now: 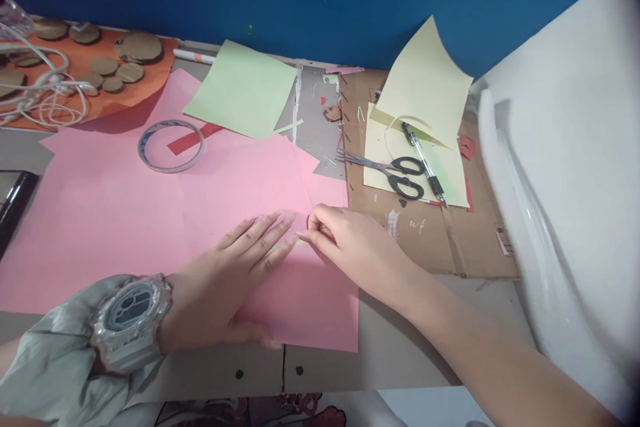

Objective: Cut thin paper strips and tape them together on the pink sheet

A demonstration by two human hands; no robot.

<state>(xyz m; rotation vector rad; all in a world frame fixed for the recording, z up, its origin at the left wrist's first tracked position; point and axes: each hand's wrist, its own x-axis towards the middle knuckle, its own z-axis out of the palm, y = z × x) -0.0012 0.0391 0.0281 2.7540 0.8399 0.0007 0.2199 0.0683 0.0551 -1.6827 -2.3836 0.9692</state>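
Observation:
My left hand (257,263), with a clear watch (133,310) on its wrist, lies flat on a large pink paper sheet (115,227), fingers stretched toward the right. Just beyond its fingertips, my right hand (340,237) is closed in a pinch. Between the two hands shows a sliver of a pale green paper strip (301,241); the pinching fingertips are at its end. Most of the strip is hidden under my left fingers. A roll of tape (171,168) and a red paper strip (186,143) rest on the pink sheet farther back.
Scissors (383,165) and a pen (425,163) lie on yellow paper (375,177) over brown cardboard (480,240). Green paper (243,87) lies behind the tape. Cardboard discs (139,47) and white earphones (50,90) are at the far left, below a blue wall (300,0).

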